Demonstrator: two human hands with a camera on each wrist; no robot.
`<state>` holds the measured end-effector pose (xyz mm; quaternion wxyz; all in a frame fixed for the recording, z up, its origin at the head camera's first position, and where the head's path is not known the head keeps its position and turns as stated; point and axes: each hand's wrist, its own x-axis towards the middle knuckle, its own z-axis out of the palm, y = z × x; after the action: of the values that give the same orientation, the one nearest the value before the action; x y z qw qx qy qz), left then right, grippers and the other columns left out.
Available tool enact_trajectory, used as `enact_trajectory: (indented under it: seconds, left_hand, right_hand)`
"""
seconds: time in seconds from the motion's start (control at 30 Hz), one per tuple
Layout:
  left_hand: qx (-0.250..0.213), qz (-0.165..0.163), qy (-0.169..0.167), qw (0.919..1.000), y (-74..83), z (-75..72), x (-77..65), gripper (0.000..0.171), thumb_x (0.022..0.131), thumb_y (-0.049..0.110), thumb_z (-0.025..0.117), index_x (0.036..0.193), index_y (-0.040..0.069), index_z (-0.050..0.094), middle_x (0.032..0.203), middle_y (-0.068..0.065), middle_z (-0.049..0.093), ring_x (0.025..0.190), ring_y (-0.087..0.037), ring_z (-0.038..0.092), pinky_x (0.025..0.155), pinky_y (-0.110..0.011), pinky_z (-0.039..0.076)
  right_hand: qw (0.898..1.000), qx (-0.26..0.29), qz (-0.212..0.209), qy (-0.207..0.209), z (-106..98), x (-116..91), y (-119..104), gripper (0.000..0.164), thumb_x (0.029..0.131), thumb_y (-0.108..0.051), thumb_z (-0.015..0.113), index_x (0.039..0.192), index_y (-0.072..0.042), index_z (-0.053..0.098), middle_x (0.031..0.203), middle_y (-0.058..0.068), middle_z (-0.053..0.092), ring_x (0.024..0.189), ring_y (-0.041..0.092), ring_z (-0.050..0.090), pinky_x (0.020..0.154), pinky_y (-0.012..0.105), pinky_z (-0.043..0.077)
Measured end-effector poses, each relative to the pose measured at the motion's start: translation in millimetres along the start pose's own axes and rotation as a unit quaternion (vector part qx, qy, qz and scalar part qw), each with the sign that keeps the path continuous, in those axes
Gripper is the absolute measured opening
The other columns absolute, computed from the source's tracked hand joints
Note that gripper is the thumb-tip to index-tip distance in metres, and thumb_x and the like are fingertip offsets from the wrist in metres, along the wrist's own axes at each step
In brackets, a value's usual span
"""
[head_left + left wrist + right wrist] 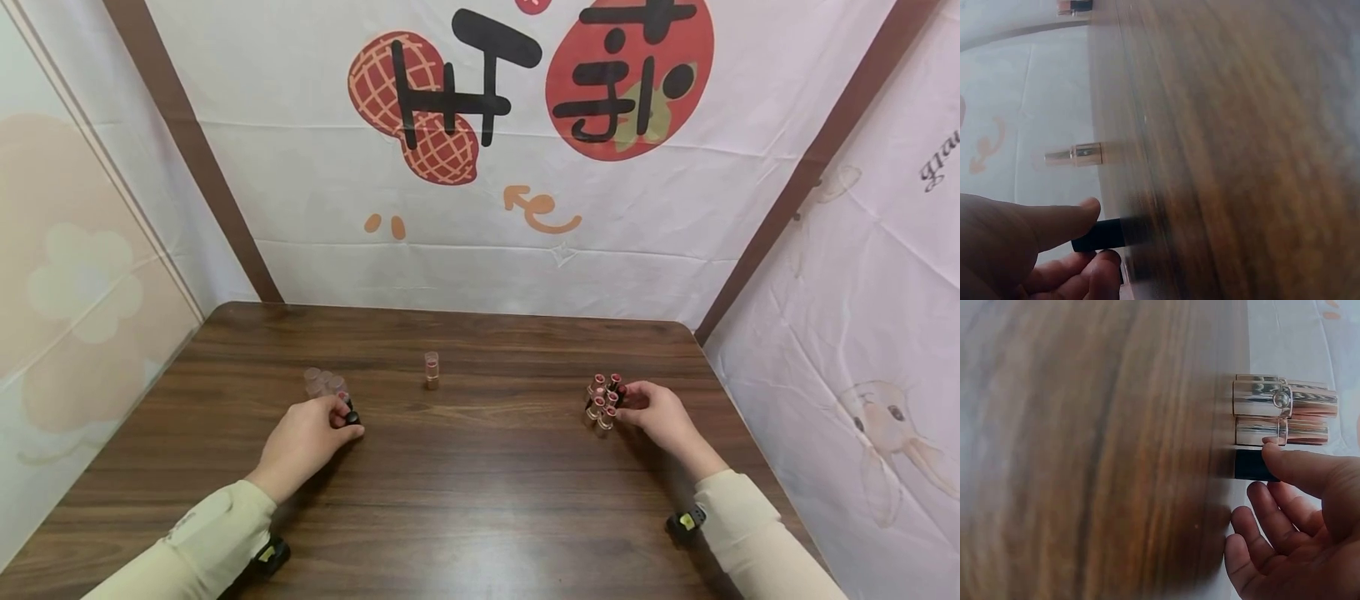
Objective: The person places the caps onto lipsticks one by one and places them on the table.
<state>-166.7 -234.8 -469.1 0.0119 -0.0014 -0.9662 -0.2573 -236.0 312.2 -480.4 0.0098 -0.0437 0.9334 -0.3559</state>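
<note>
My left hand (303, 437) pinches a small black lipstick cap (1099, 235) between thumb and fingers, upright at the tabletop. Right behind those fingers stand several clear caps (313, 382), partly hidden by the hand. On the right, several gold lipsticks (598, 404) stand upright in a tight cluster, their red tips up. My right hand (660, 414) holds a black lipstick tube (1254, 464) at the cluster's right side, thumb on one side and fingers on the other. The fingers partly cover this tube.
A single gold lipstick with a clear cover (432, 371) stands upright between the two hands, toward the back of the brown wooden table (465, 500). A white printed cloth (315, 200) hangs behind the table, and more cloth hangs at both sides.
</note>
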Motion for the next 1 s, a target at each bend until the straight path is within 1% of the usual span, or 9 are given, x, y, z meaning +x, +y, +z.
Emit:
enact_trajectory:
  seconds: [0.13,0.3,0.43,0.6,0.73,0.83,0.9,1.0]
  left_hand:
    - [0.0,0.006,0.002,1.0,2.4,-0.6,0.0,0.026,0.088,0.032,0.082,0.099,0.011,0.07,0.086,0.002,0.069,0.074,-0.014,0.063,0.062,-0.035,0.049]
    - [0.004,0.014,-0.002,0.9999,6.1,-1.9,-1.6,0.023,0.089,0.029,0.081,0.099,0.011,0.071,0.084,0.003,0.068,0.072,-0.013,0.06,0.061,-0.033,0.048]
    - [0.006,0.024,-0.004,0.9997,9.7,-2.7,-3.7,0.02,0.089,0.028,0.08,0.096,0.014,0.069,0.083,0.003,0.066,0.07,-0.013,0.058,0.061,-0.032,0.046]
    - [0.001,0.052,0.004,0.9986,16.8,-5.5,-5.4,0.017,0.089,0.026,0.08,0.094,0.017,0.067,0.086,0.004,0.069,0.076,-0.012,0.064,0.063,-0.033,0.049]
    - [-0.024,0.074,-0.001,0.997,26.5,-8.9,-5.8,0.015,0.089,0.023,0.08,0.095,0.017,0.067,0.09,0.004,0.072,0.081,-0.012,0.069,0.064,-0.031,0.051]
    - [-0.048,0.095,-0.012,0.9943,34.8,-10.8,-6.4,0.014,0.09,0.02,0.079,0.096,0.016,0.068,0.088,0.004,0.072,0.077,-0.009,0.067,0.06,-0.027,0.05]
    - [-0.058,0.11,-0.019,0.9921,40.2,-11.7,-6.8,0.013,0.09,0.019,0.079,0.096,0.015,0.068,0.085,0.006,0.07,0.072,-0.007,0.064,0.057,-0.026,0.048]
    - [-0.057,0.131,-0.019,0.9896,48.0,-12.8,-6.9,0.013,0.091,0.02,0.079,0.097,0.016,0.068,0.079,0.008,0.067,0.067,-0.005,0.059,0.057,-0.024,0.046]
  right_hand:
    - [1.0,0.001,0.003,0.002,0.6,1.0,0.9,0.038,0.085,-0.014,0.083,0.115,0.002,0.067,0.103,0.015,0.074,0.094,0.025,0.07,0.077,0.033,0.054]
    - [1.0,-0.001,0.002,0.004,1.0,1.8,0.7,0.038,0.084,-0.014,0.083,0.115,0.001,0.068,0.104,0.015,0.074,0.096,0.026,0.07,0.08,0.035,0.054]
    - [1.0,-0.012,-0.002,0.005,1.6,2.7,1.2,0.038,0.084,-0.016,0.084,0.115,0.0,0.069,0.103,0.013,0.074,0.094,0.024,0.069,0.08,0.035,0.052]
    - [1.0,-0.014,-0.001,0.008,2.8,4.0,2.4,0.037,0.084,-0.018,0.085,0.113,-0.001,0.07,0.104,0.013,0.074,0.096,0.025,0.068,0.082,0.037,0.052]
    - [1.0,-0.024,0.001,0.007,3.0,3.9,1.9,0.035,0.085,-0.019,0.084,0.113,-0.003,0.071,0.106,0.013,0.074,0.097,0.025,0.067,0.083,0.038,0.051]
    - [1.0,-0.031,-0.002,0.002,2.3,3.3,0.6,0.034,0.086,-0.018,0.083,0.114,-0.002,0.072,0.108,0.013,0.075,0.098,0.026,0.068,0.082,0.038,0.052]
    - [0.999,-0.034,-0.004,0.002,2.0,3.3,0.1,0.034,0.086,-0.018,0.083,0.114,-0.002,0.073,0.109,0.014,0.075,0.099,0.026,0.068,0.082,0.039,0.053]
    - [0.999,-0.041,-0.008,0.003,2.5,4.2,0.1,0.033,0.086,-0.02,0.083,0.113,-0.003,0.073,0.108,0.013,0.075,0.099,0.026,0.068,0.082,0.04,0.053]
